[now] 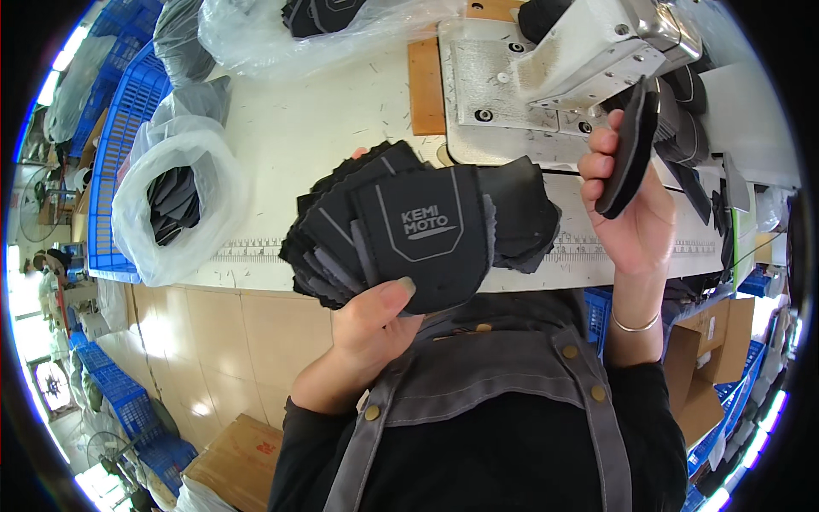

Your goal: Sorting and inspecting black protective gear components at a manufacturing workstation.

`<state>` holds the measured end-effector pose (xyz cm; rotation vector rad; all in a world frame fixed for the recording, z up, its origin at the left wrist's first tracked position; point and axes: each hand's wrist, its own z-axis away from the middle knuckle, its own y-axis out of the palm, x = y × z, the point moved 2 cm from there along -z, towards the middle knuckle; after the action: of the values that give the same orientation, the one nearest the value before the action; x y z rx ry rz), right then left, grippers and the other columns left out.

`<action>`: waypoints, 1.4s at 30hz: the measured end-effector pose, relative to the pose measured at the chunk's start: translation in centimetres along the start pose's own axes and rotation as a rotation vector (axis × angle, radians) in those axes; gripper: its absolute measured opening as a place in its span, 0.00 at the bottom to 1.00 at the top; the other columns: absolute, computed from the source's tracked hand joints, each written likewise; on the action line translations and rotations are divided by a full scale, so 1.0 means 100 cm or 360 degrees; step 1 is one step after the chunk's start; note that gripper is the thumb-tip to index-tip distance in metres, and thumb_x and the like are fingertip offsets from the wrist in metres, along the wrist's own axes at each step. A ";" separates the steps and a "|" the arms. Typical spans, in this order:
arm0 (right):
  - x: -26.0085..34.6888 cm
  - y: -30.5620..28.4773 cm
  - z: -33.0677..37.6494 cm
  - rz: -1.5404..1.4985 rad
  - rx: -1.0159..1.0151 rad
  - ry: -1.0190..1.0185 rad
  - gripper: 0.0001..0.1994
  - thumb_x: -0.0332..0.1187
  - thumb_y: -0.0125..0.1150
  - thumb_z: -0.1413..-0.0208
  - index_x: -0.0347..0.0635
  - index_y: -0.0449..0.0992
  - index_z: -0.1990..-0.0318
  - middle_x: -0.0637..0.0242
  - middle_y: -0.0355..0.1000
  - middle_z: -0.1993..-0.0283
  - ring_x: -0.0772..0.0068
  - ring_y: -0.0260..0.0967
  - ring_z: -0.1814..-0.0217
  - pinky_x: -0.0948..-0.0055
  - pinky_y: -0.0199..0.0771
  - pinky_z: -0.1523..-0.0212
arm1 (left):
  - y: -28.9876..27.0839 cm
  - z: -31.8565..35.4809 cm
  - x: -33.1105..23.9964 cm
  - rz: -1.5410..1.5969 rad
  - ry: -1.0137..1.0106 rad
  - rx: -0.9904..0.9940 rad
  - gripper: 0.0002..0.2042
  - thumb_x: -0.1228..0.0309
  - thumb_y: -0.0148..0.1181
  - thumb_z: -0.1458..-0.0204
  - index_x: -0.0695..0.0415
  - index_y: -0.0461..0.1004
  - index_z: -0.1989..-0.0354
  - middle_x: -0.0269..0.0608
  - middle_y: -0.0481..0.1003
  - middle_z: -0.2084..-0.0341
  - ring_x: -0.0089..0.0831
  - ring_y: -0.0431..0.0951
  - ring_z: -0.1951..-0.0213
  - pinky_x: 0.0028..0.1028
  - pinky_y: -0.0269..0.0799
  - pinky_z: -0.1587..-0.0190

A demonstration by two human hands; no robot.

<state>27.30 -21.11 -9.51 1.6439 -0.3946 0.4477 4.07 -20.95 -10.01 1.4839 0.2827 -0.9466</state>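
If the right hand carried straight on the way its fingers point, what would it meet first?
Probably the sewing machine: the right hand holds a single black piece edge-up, pointing toward the machine head just above. Depth is unclear, so it could pass in front.

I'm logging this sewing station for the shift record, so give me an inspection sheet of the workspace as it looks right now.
Surface: white worktable, scuffed, with a printed ruler strip along the front edge.
Job's things: fanned stack of black fabric pieces; single black piece.
Clutter: open plastic bag of dark pieces; another clear bag at the back.
Grippers: left hand holds the stack; right hand holds the single piece upright.
Cables: nothing seen.
Surroundings: sewing machine, blue crates, cardboard boxes.
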 end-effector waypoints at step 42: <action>-0.028 0.028 0.001 0.0536 -0.0173 0.0091 0.15 0.29 0.56 0.52 0.33 0.64 0.58 0.53 0.63 0.61 0.72 0.60 0.65 0.81 0.63 0.68 | -0.005 -0.004 0.001 0.0053 -0.0128 0.0167 0.35 0.64 0.50 0.63 0.62 0.51 0.43 0.55 0.60 0.50 0.48 0.64 0.49 0.40 0.64 0.49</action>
<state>23.50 -21.51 -8.49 1.4591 -0.6465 0.7106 3.97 -20.58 -10.50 1.5375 0.1513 -1.0048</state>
